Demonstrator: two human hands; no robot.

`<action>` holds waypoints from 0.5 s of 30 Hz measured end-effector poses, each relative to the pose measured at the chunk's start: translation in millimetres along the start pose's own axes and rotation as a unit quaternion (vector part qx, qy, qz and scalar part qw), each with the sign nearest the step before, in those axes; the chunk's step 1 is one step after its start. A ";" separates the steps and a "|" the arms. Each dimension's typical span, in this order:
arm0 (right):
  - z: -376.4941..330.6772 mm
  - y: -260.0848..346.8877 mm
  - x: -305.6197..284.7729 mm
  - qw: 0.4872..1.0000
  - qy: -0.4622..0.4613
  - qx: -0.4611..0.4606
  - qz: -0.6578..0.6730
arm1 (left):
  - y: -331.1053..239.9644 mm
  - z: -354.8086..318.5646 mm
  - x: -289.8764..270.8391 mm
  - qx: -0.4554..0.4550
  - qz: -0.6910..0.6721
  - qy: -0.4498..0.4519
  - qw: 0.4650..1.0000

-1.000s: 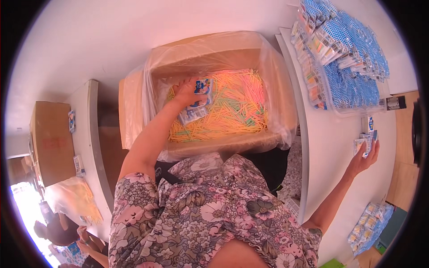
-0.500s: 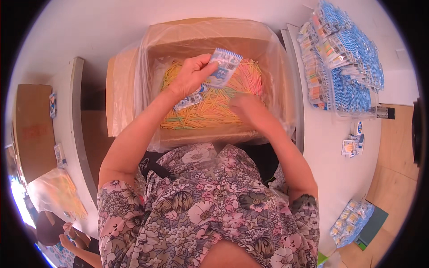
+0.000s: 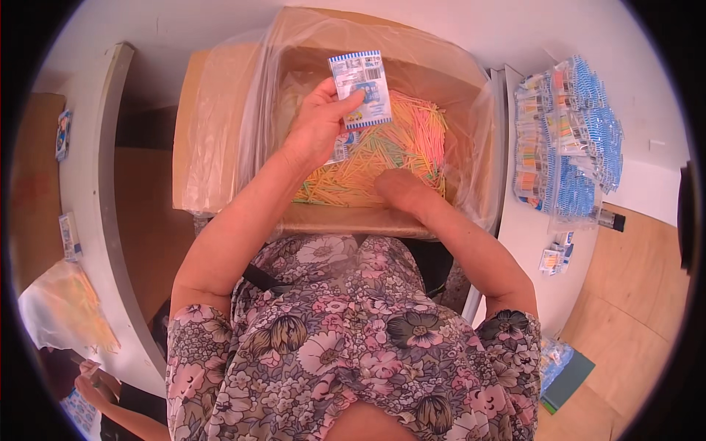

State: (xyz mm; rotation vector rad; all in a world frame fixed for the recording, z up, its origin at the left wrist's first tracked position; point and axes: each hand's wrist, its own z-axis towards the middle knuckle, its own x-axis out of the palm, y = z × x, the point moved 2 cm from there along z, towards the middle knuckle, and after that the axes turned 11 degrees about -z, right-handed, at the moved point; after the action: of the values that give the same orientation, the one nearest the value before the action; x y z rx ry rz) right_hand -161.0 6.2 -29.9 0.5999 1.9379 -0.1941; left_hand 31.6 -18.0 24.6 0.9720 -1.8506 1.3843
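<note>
Left table (image 3: pixel 84 187), white: we list a brown carton (image 3: pixel 33 169) at its left, two small packets (image 3: pixel 70 237) between that carton and the table's right edge, and a clear bag of yellow-orange sticks (image 3: pixel 66 301) toward the near end. Just past the near end, a co-worker's hands (image 3: pixel 88 378), contents not legible to us.

Lined carton (image 3: pixel 346 219), open, film over its edges: inside its left half we count one lying packet (image 3: pixel 340 151), partly hidden by the left forearm.

Left hand (image 3: pixel 321 121): grasping a printed packet (image 3: pixel 368 77) between thumb and fingers, above the carton toward its far edge. Half a second ago this packet leaned; we now find it nearly upright.

Loose sticks (image 3: pixel 353 180), pastel: yellow along the carton's near edge, pink toward its right edge.

Right hand (image 3: pixel 401 187): at the right table one second ago, now down at the sticks; its fingers are hidden, so we cannot tell whether it grips any. We judge the work has shifted from table to carton, both hands engaged there.

Right table (image 3: pixel 518 235), white: stacked packets (image 3: pixel 548 140) toward the far end; a few loose packets (image 3: pixel 557 256) nearer the right edge.
</note>
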 end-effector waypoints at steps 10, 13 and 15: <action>-10.9 -10.8 -8.4 0.998 0.050 -0.033 0.034 | -0.6 3.1 1.7 0.009 0.013 0.005 1.000; -7.2 -2.4 -9.1 0.997 0.055 -0.033 0.047 | -0.3 2.5 3.7 0.005 0.023 0.013 1.000; 1.1 -3.4 -3.2 0.998 0.057 -0.016 0.034 | 0.9 5.6 5.2 0.004 0.025 0.017 1.000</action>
State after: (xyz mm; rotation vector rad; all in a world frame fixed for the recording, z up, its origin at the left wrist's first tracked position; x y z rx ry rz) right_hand -160.7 1.8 -27.9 0.6661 2.0228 -0.0871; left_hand 27.7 -24.2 27.0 0.9061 -1.8585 1.4302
